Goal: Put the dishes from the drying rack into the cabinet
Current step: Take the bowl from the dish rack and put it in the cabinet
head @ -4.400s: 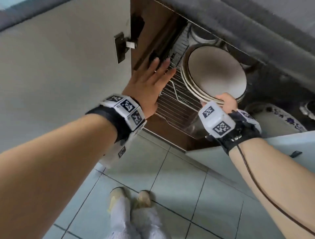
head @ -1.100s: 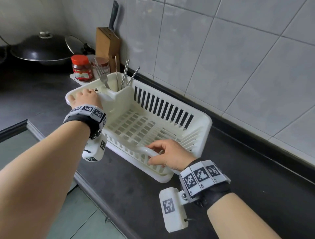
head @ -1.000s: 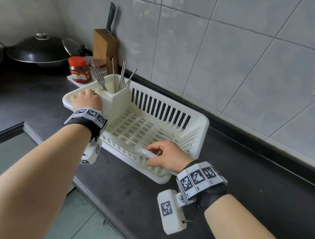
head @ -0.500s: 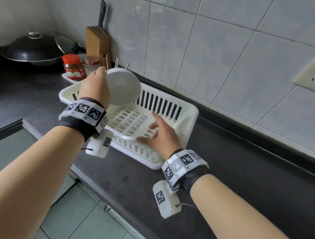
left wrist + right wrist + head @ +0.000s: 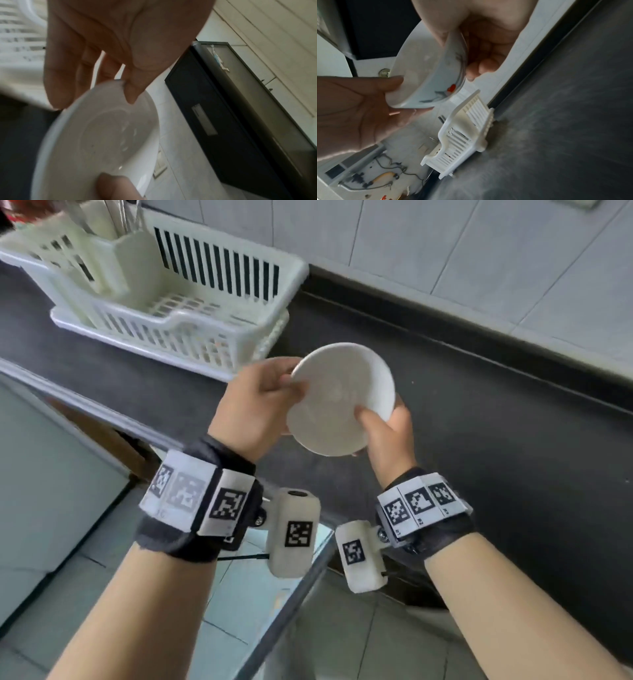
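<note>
A white dish (image 5: 340,398) is held tilted between both hands: pinched at its 9 o'clock rim by the left hand (image 5: 255,409), gripped at 5 o'clock by the right hand (image 5: 388,433).

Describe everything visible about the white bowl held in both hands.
The white bowl is small, shallow and glossy, seemingly ceramic, with a grey and red painted motif on its outer wall. It is empty, tilted, held above the dark countertop. The left hand and right hand each pinch its rim at opposite sides.
</note>
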